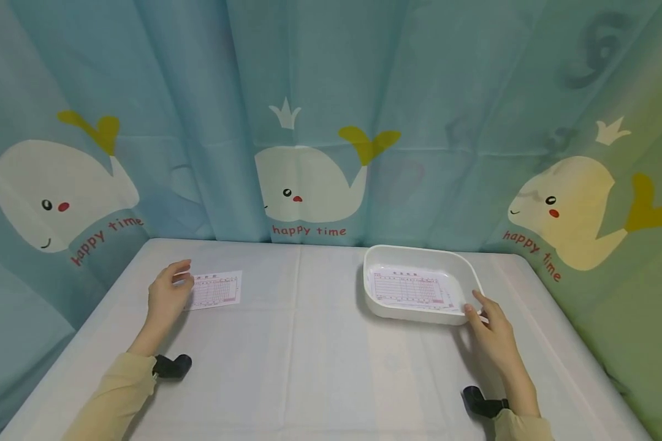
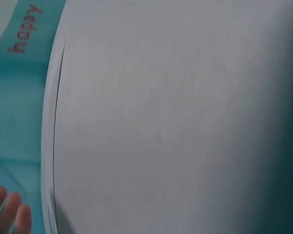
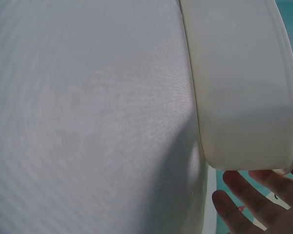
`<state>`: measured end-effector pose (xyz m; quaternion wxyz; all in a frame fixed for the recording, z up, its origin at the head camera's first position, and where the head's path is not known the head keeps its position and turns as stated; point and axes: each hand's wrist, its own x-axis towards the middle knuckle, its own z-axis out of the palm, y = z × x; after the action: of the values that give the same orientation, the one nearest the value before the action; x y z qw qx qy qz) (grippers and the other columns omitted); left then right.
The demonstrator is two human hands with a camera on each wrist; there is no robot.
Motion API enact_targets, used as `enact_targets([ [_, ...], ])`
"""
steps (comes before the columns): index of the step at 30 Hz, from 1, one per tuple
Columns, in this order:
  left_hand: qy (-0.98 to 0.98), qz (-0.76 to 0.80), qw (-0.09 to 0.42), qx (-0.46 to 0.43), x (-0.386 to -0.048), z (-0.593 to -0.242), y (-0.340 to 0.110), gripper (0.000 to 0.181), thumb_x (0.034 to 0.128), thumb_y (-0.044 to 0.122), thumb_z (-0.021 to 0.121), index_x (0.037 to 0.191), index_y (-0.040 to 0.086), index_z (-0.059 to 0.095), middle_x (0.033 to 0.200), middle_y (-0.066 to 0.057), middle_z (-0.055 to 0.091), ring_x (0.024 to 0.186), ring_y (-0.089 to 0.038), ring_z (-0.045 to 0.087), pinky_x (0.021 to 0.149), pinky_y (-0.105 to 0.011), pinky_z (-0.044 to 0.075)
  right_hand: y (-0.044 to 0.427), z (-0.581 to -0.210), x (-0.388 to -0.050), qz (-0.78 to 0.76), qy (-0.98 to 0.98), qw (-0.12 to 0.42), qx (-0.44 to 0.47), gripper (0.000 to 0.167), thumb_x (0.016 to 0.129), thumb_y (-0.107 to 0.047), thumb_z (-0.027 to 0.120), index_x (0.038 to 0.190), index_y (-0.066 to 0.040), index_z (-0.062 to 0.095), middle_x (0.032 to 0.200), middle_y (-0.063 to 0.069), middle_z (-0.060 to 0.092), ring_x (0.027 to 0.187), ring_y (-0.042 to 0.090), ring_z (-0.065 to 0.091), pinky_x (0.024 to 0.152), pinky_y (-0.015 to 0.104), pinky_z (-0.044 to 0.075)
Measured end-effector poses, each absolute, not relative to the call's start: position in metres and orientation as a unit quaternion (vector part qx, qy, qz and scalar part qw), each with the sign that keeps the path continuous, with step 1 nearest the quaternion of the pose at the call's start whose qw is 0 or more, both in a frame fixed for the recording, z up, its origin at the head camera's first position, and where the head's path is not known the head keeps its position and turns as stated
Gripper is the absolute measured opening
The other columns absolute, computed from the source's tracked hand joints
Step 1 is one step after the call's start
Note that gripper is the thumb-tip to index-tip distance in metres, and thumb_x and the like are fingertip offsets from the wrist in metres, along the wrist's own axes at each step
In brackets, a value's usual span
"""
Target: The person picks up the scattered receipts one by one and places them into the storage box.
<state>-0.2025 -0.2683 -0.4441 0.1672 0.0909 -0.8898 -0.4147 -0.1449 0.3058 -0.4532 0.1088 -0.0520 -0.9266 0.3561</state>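
On the left of the table lies a small white paper form [image 1: 220,290] printed with a pinkish-red table. My left hand [image 1: 167,295] hovers at its left edge, fingers loosely bent and with nothing visible between them. Only some of its fingertips [image 2: 8,214] show in the left wrist view. A white plastic tray [image 1: 408,315] stands on the right, with another printed form [image 1: 408,286] lying flat inside. My right hand [image 1: 493,331] holds the tray at its near right corner, thumb by the rim. In the right wrist view several fingers [image 3: 249,197] spread along the tray's end wall.
A white cloth [image 1: 292,367] covers the table. Behind it hangs a blue-green curtain [image 1: 320,73] with printed whales, reaching down to the table's back edge and round both sides. A black wrist-camera mount [image 1: 172,367] sticks out from the left sleeve, another [image 1: 481,403] from the right.
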Motion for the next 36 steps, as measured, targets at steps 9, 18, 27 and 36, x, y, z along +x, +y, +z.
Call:
enact_targets([
  [9, -0.902, -0.383, 0.147, 0.136, -0.208, -0.446, -0.295, 0.044, 0.0942, 0.005, 0.045, 0.138, -0.005, 0.045, 0.137, -0.030, 0.048, 0.124, -0.048, 0.046, 0.100, -0.060, 0.037, 0.305, -0.452, -0.146, 0.357, -0.927, 0.099, -0.059, 0.059, 0.101, -0.031, 0.046, 0.147, 0.002, 0.031, 0.145, 0.031, 0.034, 0.115, 0.042, 0.042, 0.102, 0.062, 0.039],
  [18, -0.921, -0.347, 0.112, 0.138, -0.205, -0.446, -0.308, 0.047, 0.0935, 0.006, 0.047, 0.138, -0.007, 0.042, 0.139, -0.033, 0.044, 0.127, -0.050, 0.040, 0.104, -0.063, 0.032, 0.304, -0.451, -0.146, 0.357, -0.927, 0.096, -0.061, 0.059, 0.102, -0.033, 0.045, 0.147, 0.002, 0.031, 0.145, 0.031, 0.033, 0.116, 0.042, 0.042, 0.102, 0.062, 0.038],
  [27, -0.939, -0.319, 0.054, 0.119, -0.205, -0.447, -0.319, 0.057, 0.0878, 0.008, 0.054, 0.139, -0.010, 0.036, 0.140, -0.039, 0.036, 0.128, -0.057, 0.033, 0.103, -0.067, 0.030, 0.304, -0.452, -0.145, 0.356, -0.927, 0.096, -0.062, 0.058, 0.101, -0.032, 0.045, 0.147, 0.002, 0.031, 0.145, 0.031, 0.034, 0.115, 0.041, 0.042, 0.102, 0.062, 0.038],
  [36, -0.953, -0.294, 0.026, 0.072, -0.203, -0.454, -0.321, 0.067, 0.0841, 0.011, 0.063, 0.140, -0.012, 0.033, 0.138, -0.040, 0.036, 0.128, -0.060, 0.029, 0.104, -0.069, 0.026, 0.305, -0.451, -0.143, 0.359, -0.927, 0.093, -0.059, 0.058, 0.101, -0.030, 0.046, 0.147, 0.003, 0.031, 0.144, 0.031, 0.034, 0.113, 0.041, 0.042, 0.102, 0.062, 0.038],
])
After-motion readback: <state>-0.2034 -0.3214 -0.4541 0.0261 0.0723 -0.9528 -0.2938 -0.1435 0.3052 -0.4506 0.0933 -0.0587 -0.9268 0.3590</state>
